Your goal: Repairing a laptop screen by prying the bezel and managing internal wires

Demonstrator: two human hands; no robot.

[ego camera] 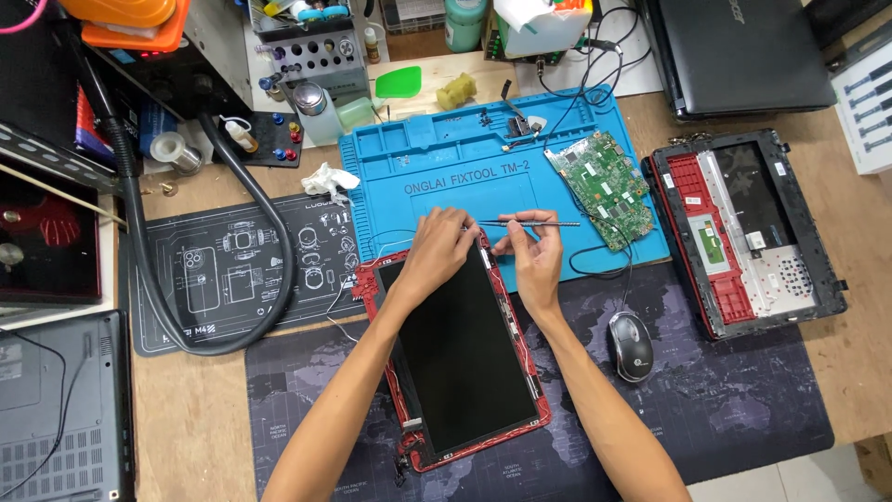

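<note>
A laptop screen panel (465,358) in a red frame lies tilted on the dark desk mat, its top end on the blue repair mat (437,172). My left hand (439,249) rests on the panel's top left corner, fingers bent onto the frame. My right hand (531,253) sits at the top right corner and pinches a thin metal pry tool (544,222) that points right. A green circuit board (609,186) lies on the blue mat's right side.
An opened red laptop base (743,232) lies at right, a black mouse (631,346) beside my right forearm. A closed laptop (739,56) sits at top right, another at bottom left (60,409). A black hose (269,242) loops over a printed mat; bottles and tools crowd the back.
</note>
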